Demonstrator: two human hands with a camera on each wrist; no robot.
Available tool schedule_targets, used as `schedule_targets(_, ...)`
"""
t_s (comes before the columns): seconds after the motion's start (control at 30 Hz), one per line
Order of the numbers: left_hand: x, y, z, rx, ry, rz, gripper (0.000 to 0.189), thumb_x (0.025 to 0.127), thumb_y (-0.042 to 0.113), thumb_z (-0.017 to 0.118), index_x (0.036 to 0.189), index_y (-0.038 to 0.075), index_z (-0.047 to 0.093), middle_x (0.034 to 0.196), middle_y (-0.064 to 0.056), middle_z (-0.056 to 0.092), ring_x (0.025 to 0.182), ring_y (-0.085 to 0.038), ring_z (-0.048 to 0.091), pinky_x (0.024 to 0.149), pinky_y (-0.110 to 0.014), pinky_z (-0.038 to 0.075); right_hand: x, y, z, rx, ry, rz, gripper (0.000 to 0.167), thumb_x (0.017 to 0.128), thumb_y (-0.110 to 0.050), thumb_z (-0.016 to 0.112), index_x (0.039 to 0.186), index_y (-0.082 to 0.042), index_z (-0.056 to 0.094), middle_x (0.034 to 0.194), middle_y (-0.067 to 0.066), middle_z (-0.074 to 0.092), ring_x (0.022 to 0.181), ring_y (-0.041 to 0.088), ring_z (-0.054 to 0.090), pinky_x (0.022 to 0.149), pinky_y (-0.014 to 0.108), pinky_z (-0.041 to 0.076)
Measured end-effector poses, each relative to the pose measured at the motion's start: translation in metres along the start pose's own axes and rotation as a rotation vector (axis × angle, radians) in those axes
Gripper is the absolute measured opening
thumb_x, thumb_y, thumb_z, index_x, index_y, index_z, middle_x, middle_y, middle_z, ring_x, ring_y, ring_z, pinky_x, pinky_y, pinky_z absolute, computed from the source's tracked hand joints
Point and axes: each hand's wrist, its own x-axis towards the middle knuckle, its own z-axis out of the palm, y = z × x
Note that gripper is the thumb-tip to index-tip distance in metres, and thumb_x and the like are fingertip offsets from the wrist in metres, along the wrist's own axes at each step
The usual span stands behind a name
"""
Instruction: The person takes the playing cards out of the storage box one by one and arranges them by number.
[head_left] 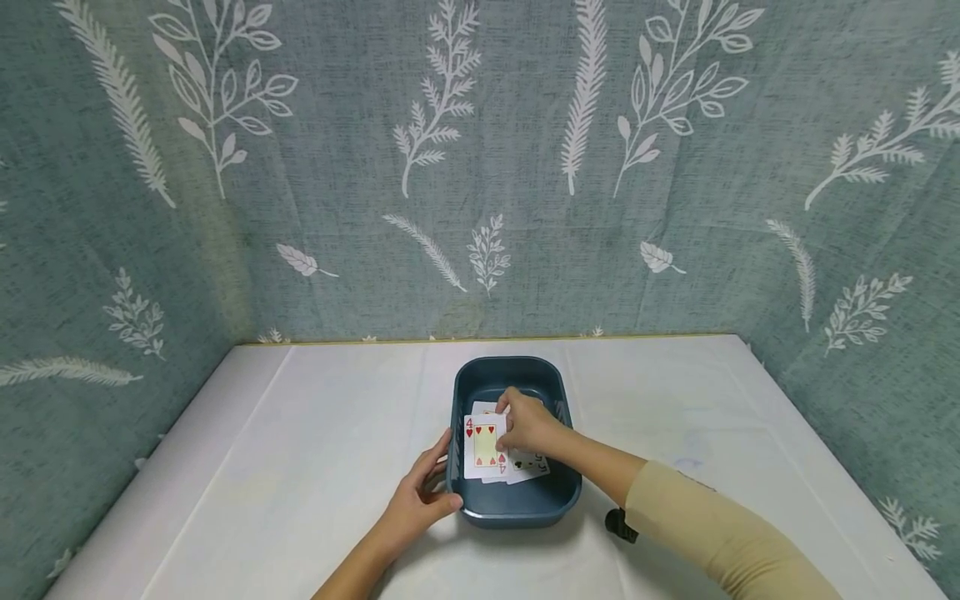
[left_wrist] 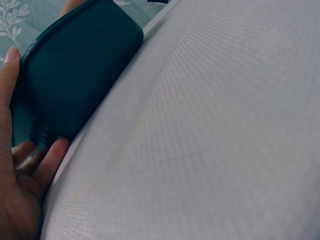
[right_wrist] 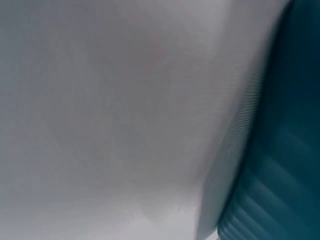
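A dark blue plastic tub [head_left: 517, 510] stands on the table with several playing cards inside. On top lies the four of hearts [head_left: 484, 446], face up. My right hand [head_left: 531, 427] reaches into the tub and pinches this card at its right edge with thumb and forefinger. Beneath it, partly hidden, is a card with black club marks [head_left: 528, 468]. My left hand [head_left: 417, 497] rests against the tub's outer left side, thumb at the near corner, fingers along the wall. The left wrist view shows those fingertips [left_wrist: 56, 150] low on the tub. No hand shows in the right wrist view.
A white cloth [head_left: 300, 467] covers the table under the tub. Behind and at both sides hangs grey-green fabric [head_left: 345, 167] with white leaf prints. A small black object [head_left: 619, 525] shows beneath the right sleeve [head_left: 697, 517].
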Motion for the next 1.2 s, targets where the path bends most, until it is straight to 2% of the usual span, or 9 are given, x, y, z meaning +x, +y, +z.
schedule_targets(0.27, 0.000, 0.001, 0.000, -0.005, 0.000, 0.012, 0.078, 0.085, 0.012, 0.070, 0.150, 0.019, 0.027, 0.144, -0.017, 0.036, 0.127, -0.041, 0.043, 0.088, -0.022, 0.047, -0.001, -0.001, -0.005, 0.124, 0.021, -0.042, 0.041, 0.075, 0.002, 0.075, 0.107, -0.006, 0.052, 0.072, 0.004, 0.054, 0.058, 0.013, 0.054, 0.053, 0.021, 0.049)
schedule_targets(0.43, 0.000, 0.002, 0.000, -0.005, 0.008, -0.008, 0.078, 0.085, 0.013, 0.071, 0.150, 0.022, 0.028, 0.145, -0.015, 0.036, 0.128, -0.040, 0.043, 0.087, -0.021, 0.047, 0.000, -0.001, -0.010, 0.198, 0.044, -0.043, 0.039, 0.075, 0.003, 0.075, 0.107, -0.006, 0.055, 0.072, 0.004, 0.056, 0.056, 0.013, 0.058, 0.055, 0.024, 0.052)
schedule_targets(0.67, 0.001, 0.002, 0.000, -0.015, 0.010, -0.012, 0.077, 0.085, 0.015, 0.071, 0.149, 0.022, 0.029, 0.145, -0.014, 0.037, 0.128, -0.039, 0.043, 0.087, -0.021, 0.047, 0.000, 0.001, -0.028, 0.321, 0.051, -0.088, 0.039, 0.074, 0.005, 0.075, 0.107, -0.003, 0.057, 0.072, 0.007, 0.060, 0.057, 0.014, 0.062, 0.058, 0.032, 0.055)
schedule_targets(0.87, 0.002, 0.001, 0.000, -0.008, 0.018, -0.023, 0.078, 0.084, 0.017, 0.072, 0.149, 0.024, 0.030, 0.146, -0.013, 0.037, 0.128, -0.038, 0.043, 0.086, -0.022, 0.048, 0.002, 0.008, -0.043, 0.454, 0.045, -0.072, 0.038, 0.076, 0.008, 0.072, 0.111, 0.003, 0.058, 0.074, 0.008, 0.061, 0.060, 0.015, 0.062, 0.061, 0.036, 0.056)
schedule_targets(1.2, 0.001, 0.001, 0.001, -0.018, 0.007, -0.009, 0.080, 0.083, 0.017, 0.073, 0.150, 0.019, 0.029, 0.145, -0.015, 0.037, 0.128, -0.040, 0.043, 0.086, -0.023, 0.049, 0.009, 0.020, -0.078, 0.498, 0.033, -0.008, 0.043, 0.077, 0.005, 0.072, 0.117, 0.004, 0.055, 0.077, 0.008, 0.062, 0.065, 0.015, 0.063, 0.065, 0.036, 0.057)
